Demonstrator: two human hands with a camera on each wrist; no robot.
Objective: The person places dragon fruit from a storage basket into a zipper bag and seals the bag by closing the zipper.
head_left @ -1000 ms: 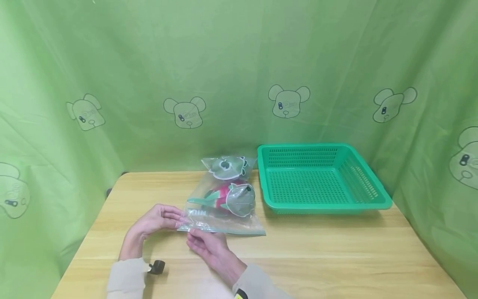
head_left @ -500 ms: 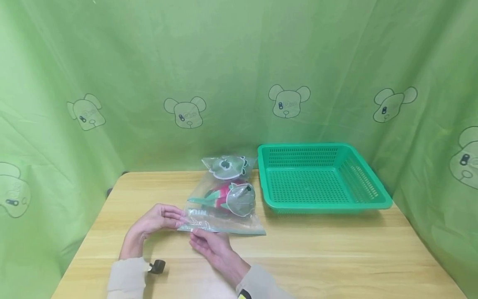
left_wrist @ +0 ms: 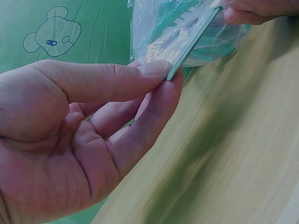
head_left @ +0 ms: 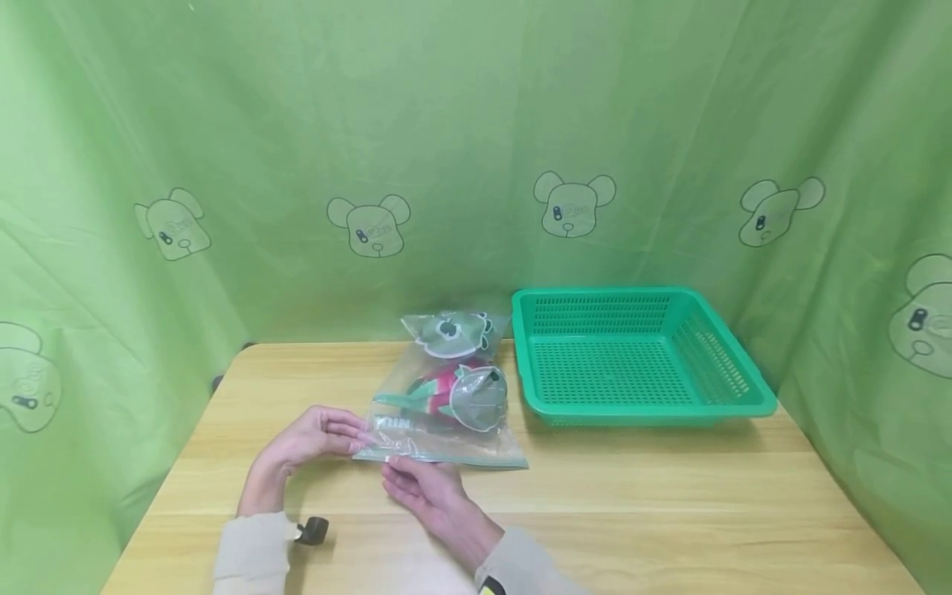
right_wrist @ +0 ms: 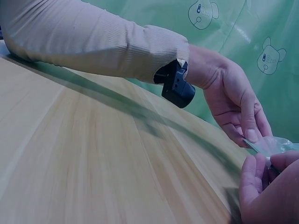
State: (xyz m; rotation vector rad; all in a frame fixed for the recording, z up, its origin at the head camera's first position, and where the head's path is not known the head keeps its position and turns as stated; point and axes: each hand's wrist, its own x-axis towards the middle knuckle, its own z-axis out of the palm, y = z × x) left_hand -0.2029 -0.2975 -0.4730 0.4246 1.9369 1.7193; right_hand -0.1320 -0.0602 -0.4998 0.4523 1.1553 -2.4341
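Observation:
A clear zip bag (head_left: 416,434) with a green sealing strip lies toward the table's far side, its sealed edge facing me. Inside is a pink and green item (head_left: 440,392), partly covered by the bag's printed fruit-like shapes; its kind is unclear. My left hand (head_left: 316,438) pinches the bag's left corner; in the left wrist view thumb and forefinger (left_wrist: 161,91) meet at the strip's end. Just right of it, my right hand (head_left: 435,492) pinches the strip between thumb and fingers. A small white spot (right_wrist: 267,161) shows at its thumb tip, too small to identify.
A green plastic basket (head_left: 531,372) with slotted walls stands to the right of the bag. Wooden table (head_left: 632,512) surface extends in front of both. Green curtains (head_left: 461,99) with bear-head prints close off the back and sides. A black wrist camera (head_left: 314,530) sticks out from the left cuff.
My right hand has slid slightly to the right along the bag's sealing strip. The left hand keeps its pinch on the corner, and the bag and basket stay in place.

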